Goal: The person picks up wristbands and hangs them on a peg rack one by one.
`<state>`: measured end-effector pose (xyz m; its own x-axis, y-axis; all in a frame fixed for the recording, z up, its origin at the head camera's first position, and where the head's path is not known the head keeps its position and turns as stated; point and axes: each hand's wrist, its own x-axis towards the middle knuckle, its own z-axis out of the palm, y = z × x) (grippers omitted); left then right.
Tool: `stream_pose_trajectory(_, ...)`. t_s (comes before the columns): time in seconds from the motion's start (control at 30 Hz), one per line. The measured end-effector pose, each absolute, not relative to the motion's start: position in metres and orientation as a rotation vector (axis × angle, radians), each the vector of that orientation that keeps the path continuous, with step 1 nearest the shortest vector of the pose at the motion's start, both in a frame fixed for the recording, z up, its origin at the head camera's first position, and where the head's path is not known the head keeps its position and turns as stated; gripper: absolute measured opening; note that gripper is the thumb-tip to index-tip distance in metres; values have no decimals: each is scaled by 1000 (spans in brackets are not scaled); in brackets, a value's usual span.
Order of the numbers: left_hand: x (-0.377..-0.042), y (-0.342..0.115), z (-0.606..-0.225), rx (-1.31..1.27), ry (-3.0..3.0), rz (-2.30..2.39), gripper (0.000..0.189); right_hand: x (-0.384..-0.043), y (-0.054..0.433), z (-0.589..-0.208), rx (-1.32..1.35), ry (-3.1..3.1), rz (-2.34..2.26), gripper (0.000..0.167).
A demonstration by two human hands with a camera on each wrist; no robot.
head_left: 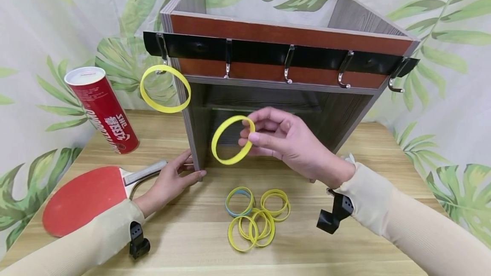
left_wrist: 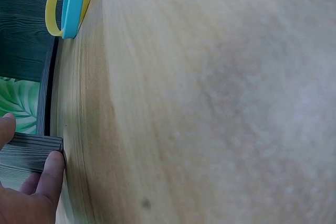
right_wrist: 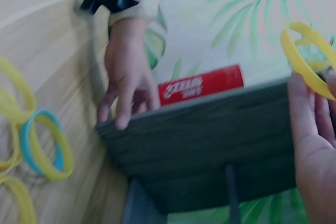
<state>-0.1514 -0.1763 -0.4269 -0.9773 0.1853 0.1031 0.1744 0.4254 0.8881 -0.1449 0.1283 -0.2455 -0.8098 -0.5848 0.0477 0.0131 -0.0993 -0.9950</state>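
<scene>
My right hand (head_left: 295, 142) pinches a yellow silicone wristband (head_left: 233, 139) between thumb and fingers, in front of a small grey wooden shelf with a hook rail (head_left: 261, 51). Down at the shelf's left side panel (head_left: 192, 129), my left hand (head_left: 174, 182) grips the lower front edge, fingers on one face and thumb on the other. Another yellow wristband (head_left: 166, 110) hangs from the leftmost hook (head_left: 163, 48). Several yellow wristbands (head_left: 253, 229) and a blue wristband (left_wrist: 74, 4) lie in a loose pile on the table before the shelf.
A red table tennis paddle (head_left: 86, 199) lies left of my left forearm, its handle reaching behind my left hand. Behind it a red canister with a white lid (head_left: 105, 110) stands on the table (head_left: 184, 242). Leaf-patterned cloth (head_left: 34, 16) hangs behind.
</scene>
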Motion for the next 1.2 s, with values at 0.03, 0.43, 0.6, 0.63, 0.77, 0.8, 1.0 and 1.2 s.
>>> stream_pose_trajectory(0.03,-151,-176,-427,335,2643,1644,71,-143,126,-243,-636,1766,-1998,24)
stream_pose_trajectory(0.43,-152,-178,-429,363,2639,1643,71,-131,100,-221,-744,1656,-2352,30)
stream_pose_trajectory(0.6,-152,-178,-432,384,2647,1648,71,-132,90,-219,-719,1702,-2459,27)
stream_pose_trajectory(0.63,-152,-178,-432,387,2647,1650,71,-132,88,-219,-715,1713,-2476,27)
stream_pose_trajectory(0.77,-152,-178,-431,398,2644,1661,70,-132,82,-219,-684,1738,-2525,24)
stream_pose_trajectory(0.8,-152,-178,-431,399,2643,1664,70,-132,81,-219,-676,1743,-2531,23)
stream_pose_trajectory(1.0,-152,-177,-429,396,2635,1668,70,-132,80,-222,-615,1778,-2499,20)
stream_pose_trajectory(1.2,-151,-177,-428,381,2630,1665,71,-135,84,-228,-585,1810,-2421,20)
